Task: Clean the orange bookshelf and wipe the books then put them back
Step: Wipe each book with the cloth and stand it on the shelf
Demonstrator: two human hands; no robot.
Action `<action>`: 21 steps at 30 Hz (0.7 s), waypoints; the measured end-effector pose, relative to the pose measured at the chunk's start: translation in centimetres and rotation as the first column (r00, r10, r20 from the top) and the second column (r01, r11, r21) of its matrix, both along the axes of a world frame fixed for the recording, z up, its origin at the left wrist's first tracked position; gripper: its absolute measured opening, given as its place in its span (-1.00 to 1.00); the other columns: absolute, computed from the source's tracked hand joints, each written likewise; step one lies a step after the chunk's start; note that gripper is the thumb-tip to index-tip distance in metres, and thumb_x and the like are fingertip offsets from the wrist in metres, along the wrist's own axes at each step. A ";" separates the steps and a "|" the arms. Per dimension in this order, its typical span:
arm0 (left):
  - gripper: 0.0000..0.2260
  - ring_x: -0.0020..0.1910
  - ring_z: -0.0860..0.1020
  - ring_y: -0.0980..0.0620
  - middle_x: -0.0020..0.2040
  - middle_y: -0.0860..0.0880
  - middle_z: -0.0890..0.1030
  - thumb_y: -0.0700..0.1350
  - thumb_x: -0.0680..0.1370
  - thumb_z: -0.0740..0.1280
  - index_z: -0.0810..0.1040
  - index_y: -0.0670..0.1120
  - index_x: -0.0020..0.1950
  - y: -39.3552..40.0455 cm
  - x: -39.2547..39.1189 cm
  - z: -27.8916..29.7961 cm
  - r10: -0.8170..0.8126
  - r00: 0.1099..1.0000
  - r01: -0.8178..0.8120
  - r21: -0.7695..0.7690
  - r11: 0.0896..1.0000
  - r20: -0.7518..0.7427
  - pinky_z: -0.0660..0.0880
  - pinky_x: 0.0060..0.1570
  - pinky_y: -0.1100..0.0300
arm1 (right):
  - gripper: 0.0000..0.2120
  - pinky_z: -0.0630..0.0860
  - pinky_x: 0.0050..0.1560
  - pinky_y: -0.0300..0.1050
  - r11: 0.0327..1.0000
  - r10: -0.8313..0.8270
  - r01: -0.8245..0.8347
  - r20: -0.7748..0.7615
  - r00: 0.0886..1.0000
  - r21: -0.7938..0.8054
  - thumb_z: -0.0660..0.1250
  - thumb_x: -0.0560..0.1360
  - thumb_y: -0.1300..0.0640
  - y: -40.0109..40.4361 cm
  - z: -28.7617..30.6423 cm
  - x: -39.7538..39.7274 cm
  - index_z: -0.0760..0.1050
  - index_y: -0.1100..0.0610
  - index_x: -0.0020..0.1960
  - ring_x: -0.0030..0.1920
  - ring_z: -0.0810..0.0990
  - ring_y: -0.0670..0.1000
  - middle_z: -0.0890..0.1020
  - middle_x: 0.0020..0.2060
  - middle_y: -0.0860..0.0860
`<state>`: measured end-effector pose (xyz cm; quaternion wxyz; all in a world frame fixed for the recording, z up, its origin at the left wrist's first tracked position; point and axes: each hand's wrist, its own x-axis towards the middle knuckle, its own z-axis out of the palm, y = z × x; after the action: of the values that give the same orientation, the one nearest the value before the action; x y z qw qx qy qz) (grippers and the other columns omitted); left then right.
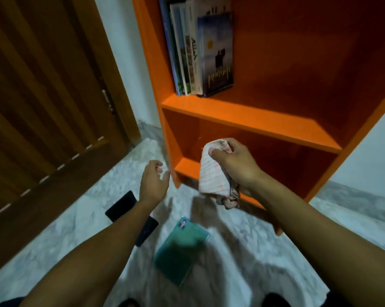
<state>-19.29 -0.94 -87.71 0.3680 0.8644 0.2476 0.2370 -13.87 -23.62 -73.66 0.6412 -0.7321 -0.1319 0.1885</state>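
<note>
The orange bookshelf stands ahead on the floor. Several books stand upright at the left end of its upper compartment; the lower compartment holds nothing I can see. My right hand grips a bunched white cloth with red stripes in front of the lower compartment. My left hand hovers with loosely curled fingers, holding nothing, just left of the shelf's lower left corner. A teal book lies flat on the floor below my hands.
A dark flat object, partly hidden by my left forearm, lies on the pale marbled floor. A brown wooden door fills the left side. White wall shows between door and shelf and to the shelf's right.
</note>
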 end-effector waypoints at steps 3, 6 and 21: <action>-0.67 -0.02 0.54 -0.09 0.08 -0.12 0.51 -0.05 0.57 0.39 0.40 -0.08 0.28 -0.5 -3.1 -5.8 0.013 0.980 -0.045 -0.159 0.986 -0.199 0.49 -0.05 0.06 | -0.88 0.60 -0.01 0.20 0.993 0.051 -0.050 -0.001 0.999 -0.108 0.38 0.55 0.11 0.4 -2.6 -1.1 0.53 0.03 0.08 0.03 0.65 0.21 0.63 0.03 0.14; -0.52 0.09 0.58 -0.12 0.18 -0.19 0.54 -0.06 0.54 0.42 0.34 -0.12 0.39 -1.0 -5.6 -11.1 -0.057 0.931 -0.060 -0.304 0.951 -0.361 0.49 -0.03 0.11 | -0.88 0.50 -0.20 0.08 0.984 0.084 -0.081 0.016 0.996 -0.158 0.37 0.54 0.10 0.6 -3.7 -1.3 0.51 0.03 0.08 -0.12 0.60 0.20 0.62 0.01 0.24; -0.35 0.32 0.35 -0.25 0.39 -0.21 0.31 0.08 0.57 0.31 0.07 -0.03 0.56 -4.8 -9.8 -22.8 0.035 0.495 -0.125 -0.031 0.992 -0.868 0.37 0.24 -0.17 | -0.80 0.58 0.05 0.36 0.979 0.062 -0.071 -0.053 0.997 -0.191 0.36 0.56 0.14 1.1 -5.4 0.1 0.50 0.13 0.17 0.05 0.65 0.25 0.63 0.05 0.19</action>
<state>-29.13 -5.72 -110.55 0.2215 0.8370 0.4485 -0.2218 -13.77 -22.54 -79.04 0.5634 -0.7813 -0.1223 0.2390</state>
